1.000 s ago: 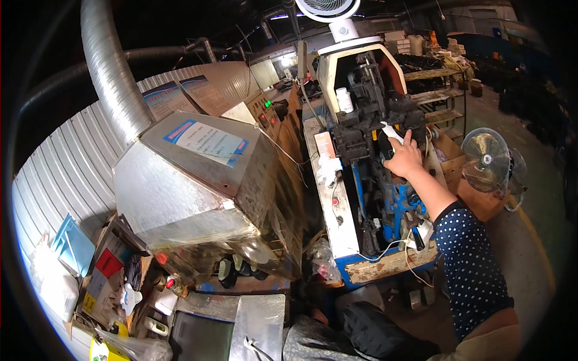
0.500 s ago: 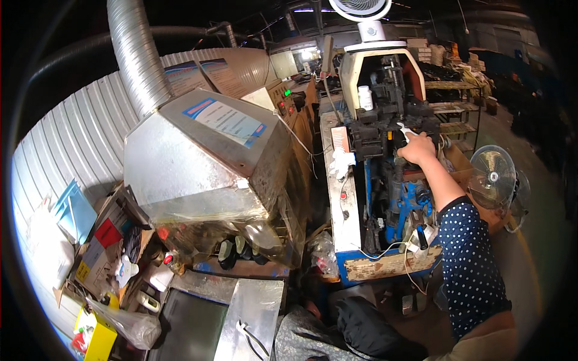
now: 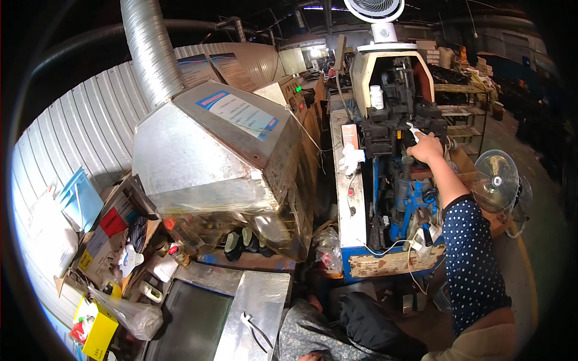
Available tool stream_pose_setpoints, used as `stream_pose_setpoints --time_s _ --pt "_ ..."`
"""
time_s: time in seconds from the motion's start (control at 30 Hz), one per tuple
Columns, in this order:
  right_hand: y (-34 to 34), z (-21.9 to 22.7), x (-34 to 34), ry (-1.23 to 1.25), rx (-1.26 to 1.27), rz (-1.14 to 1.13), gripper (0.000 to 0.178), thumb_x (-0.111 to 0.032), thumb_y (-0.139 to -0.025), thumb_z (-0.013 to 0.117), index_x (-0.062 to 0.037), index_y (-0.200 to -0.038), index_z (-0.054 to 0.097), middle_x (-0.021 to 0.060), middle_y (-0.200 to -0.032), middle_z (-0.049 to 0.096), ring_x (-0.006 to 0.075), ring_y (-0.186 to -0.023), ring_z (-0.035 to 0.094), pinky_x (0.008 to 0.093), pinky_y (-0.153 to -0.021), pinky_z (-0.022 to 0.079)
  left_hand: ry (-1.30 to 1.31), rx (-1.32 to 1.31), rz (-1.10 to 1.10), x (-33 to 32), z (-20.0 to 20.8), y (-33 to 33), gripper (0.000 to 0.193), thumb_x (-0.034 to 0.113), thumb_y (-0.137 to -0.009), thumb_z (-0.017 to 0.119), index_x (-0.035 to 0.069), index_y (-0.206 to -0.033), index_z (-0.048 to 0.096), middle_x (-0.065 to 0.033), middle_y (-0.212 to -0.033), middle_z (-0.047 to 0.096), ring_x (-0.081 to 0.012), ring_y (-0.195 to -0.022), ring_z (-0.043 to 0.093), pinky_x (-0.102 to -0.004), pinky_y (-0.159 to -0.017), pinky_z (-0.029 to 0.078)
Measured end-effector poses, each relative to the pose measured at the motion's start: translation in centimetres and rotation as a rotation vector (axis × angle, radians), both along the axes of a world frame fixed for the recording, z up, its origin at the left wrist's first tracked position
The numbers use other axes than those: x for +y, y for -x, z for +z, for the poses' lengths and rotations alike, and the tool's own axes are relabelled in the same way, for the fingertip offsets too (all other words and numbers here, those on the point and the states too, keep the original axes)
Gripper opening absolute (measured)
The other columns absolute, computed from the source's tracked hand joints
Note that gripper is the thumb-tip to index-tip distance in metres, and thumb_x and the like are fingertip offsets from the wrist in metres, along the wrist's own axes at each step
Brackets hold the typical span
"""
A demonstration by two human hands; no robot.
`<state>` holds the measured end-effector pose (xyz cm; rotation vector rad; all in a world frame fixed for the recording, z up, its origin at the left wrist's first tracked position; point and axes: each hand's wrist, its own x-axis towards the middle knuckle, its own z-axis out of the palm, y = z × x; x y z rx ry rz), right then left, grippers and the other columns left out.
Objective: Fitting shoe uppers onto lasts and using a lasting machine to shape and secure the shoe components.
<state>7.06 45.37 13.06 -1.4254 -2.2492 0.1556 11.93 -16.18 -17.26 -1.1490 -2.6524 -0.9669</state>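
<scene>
My right hand point(image 3: 425, 148) reaches forward to the dark machine point(image 3: 385, 138) with blue parts. Its fingers are closed around a silver tool point(image 3: 413, 132) shaped like an open-ended wrench, whose head points up and left among the black blocks. Only a sliver of my left hand point(image 3: 310, 357) shows at the lower edge, by my lap; its fingers are hidden. Pliers point(image 3: 256, 332) with dark handles lie on the metal plate point(image 3: 250, 295) left of my lap. Beside the black blocks, a crumpled white cloth point(image 3: 351, 159) rests on the machine's pale side ledge.
A metal hood point(image 3: 198, 144) stands at left, with dark shoe-like pieces point(image 3: 233, 243) in its opening. A white bottle point(image 3: 376, 97) and a white fan point(image 3: 384, 30) sit on the machine. Another fan point(image 3: 497, 179) stands at right. Boxes and a yellow carton point(image 3: 100, 337) crowd the lower left.
The view has shifted, so the scene sits farther right. My right hand stays at the same spot on the machine with the tool. A bit of my left hand now shows at the lower edge.
</scene>
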Motion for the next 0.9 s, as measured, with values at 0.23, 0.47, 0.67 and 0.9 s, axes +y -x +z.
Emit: stream_pose_setpoints --time_s 0.23,0.47,0.67,0.9 --pt "0.6 -0.1 -0.4 0.022 0.02 0.001 0.077 -0.04 -0.069 0.073 -0.0178 -0.14 0.053 0.0238 -0.14 0.046 0.0386 -0.126 0.049 0.0423 -0.105 0.043 0.006 -0.017 0.056 -0.2 0.3 -0.3 0.019 0.021 -0.086 0.065 0.007 -0.095 0.071 -0.016 -0.092 0.069 -0.037 -0.084 0.065 -0.0437 -0.075 0.053" --pt "0.1 -4.0 -2.6 -0.163 0.033 -0.032 0.068 -0.041 -0.071 0.073 -0.0131 -0.131 0.056 0.0238 -0.127 0.048 0.0423 -0.112 0.053 0.0455 -0.096 0.047 0.011 -0.054 0.066 -0.6 1.3 -0.7 0.021 0.025 -0.086 0.066 0.007 -0.096 0.072 -0.0173 -0.094 0.068 -0.0382 -0.086 0.064 -0.045 -0.077 0.052" --pt "-4.0 -4.1 -2.9 0.017 -0.042 0.015 0.092 -0.039 -0.065 0.077 -0.0136 -0.145 0.039 0.0255 -0.133 0.042 0.0451 -0.118 0.049 0.0466 -0.1 0.045 -0.017 -0.002 -0.033 -0.1 0.7 -0.1 0.019 0.021 -0.087 0.065 0.005 -0.094 0.071 -0.0179 -0.09 0.068 -0.0385 -0.081 0.065 -0.0443 -0.074 0.052" --pt "-6.0 -6.8 -6.5 -0.075 0.215 0.117 0.085 -0.026 -0.059 0.077 -0.0217 -0.139 0.049 0.0249 -0.148 0.034 0.0459 -0.124 0.045 0.0468 -0.106 0.04 -0.053 -0.411 -0.101 0.1 4.8 0.0 0.022 0.021 -0.091 0.063 0.004 -0.103 0.071 -0.0178 -0.102 0.07 -0.0338 -0.088 0.068 -0.0382 -0.08 0.053"
